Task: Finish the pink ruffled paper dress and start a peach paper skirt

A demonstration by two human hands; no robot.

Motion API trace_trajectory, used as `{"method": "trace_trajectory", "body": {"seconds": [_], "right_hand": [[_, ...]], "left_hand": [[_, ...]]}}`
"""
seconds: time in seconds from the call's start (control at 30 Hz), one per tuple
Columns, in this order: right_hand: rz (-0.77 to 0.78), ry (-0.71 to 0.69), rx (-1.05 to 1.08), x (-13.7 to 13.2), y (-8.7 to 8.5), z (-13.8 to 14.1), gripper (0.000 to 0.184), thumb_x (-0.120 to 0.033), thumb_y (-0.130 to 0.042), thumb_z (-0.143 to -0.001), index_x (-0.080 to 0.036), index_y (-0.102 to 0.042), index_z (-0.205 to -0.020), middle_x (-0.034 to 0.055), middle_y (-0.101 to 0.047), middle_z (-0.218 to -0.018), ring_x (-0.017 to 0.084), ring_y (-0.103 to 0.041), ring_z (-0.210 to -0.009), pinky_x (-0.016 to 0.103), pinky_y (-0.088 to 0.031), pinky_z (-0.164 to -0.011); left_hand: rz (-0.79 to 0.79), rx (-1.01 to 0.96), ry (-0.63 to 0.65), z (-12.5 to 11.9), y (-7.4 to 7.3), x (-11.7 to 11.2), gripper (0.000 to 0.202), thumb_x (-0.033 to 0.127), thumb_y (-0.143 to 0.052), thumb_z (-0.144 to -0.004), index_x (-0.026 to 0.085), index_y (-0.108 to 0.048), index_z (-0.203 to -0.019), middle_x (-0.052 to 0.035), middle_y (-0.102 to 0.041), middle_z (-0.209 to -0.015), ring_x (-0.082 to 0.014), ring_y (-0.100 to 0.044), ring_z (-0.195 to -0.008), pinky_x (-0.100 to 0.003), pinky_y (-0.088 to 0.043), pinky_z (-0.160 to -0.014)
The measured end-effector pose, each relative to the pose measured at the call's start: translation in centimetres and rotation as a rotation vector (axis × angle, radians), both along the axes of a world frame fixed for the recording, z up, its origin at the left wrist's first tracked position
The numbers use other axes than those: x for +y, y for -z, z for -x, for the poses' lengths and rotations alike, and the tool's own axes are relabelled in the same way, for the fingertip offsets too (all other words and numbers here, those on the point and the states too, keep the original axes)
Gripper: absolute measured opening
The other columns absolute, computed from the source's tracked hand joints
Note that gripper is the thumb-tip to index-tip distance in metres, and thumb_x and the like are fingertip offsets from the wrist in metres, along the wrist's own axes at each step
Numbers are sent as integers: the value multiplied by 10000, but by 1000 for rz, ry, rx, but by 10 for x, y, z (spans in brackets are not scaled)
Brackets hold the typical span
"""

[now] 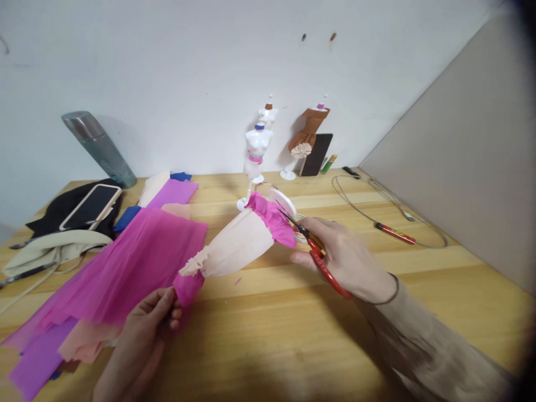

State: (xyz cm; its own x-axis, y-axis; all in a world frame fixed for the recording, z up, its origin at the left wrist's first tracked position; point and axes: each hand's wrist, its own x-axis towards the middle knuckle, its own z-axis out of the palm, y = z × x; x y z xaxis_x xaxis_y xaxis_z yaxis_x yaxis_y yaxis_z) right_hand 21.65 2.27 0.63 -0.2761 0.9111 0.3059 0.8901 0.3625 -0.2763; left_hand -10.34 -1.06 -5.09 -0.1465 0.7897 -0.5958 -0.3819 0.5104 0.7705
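Note:
My left hand point(157, 318) pinches the magenta top of a miniature paper dress point(238, 243), which lies tilted above the table. Its skirt is cream, with a ruffled cream band at the waist and a magenta ruffle at the hem. A white round base point(281, 202) shows beyond the hem, so the dress seems to be on a small mannequin, mostly hidden. In my right hand point(343, 257) are scissors point(324, 268) with red handles, their blades at the magenta ruffle. Whether the blades touch the paper I cannot tell.
Sheets of magenta crepe paper point(138, 262) and other colours cover the left side. Behind them are a phone point(91, 206) and a bottle point(100, 148). White mannequins point(257, 145) and one in a brown dress point(309, 131) stand near the wall. A cable point(360, 209) and red-handled tool point(394, 233) lie right.

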Motion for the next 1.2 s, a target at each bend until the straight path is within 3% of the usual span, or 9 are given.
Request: {"method": "trace_trajectory", "body": {"seconds": [0.57, 0.97, 1.2], "right_hand": [[-75, 4, -102, -2, -1, 2, 496, -630, -455, -887, -162, -602, -951, 68, -632, -729, 191, -552, -578, 305, -358, -588], [-133, 21, -99, -4, 0, 3, 495, -639, -434, -895, -174, -601, -861, 42, -590, -635, 163, -491, -511, 280, -314, -546], [-151, 29, -102, -5, 2, 2, 485, -638, -442, -894, -183, -600, -835, 38, -577, -601, 166, -481, -495, 283, -308, -541]], "left_hand": [[-42, 58, 26, -2, -2, 2, 426, 435, -923, -385, 146, -686, -589, 3, -562, -526, -70, -451, -479, -155, -382, -420], [-27, 45, 43, -3, -6, -2, 369, 406, -911, -446, 157, -683, -594, 11, -543, -527, -69, -442, -487, -161, -383, -431], [-15, 23, 9, -2, -2, 2, 410, 403, -932, -382, 153, -689, -596, 9, -553, -525, -69, -446, -481, -153, -386, -423]]}}
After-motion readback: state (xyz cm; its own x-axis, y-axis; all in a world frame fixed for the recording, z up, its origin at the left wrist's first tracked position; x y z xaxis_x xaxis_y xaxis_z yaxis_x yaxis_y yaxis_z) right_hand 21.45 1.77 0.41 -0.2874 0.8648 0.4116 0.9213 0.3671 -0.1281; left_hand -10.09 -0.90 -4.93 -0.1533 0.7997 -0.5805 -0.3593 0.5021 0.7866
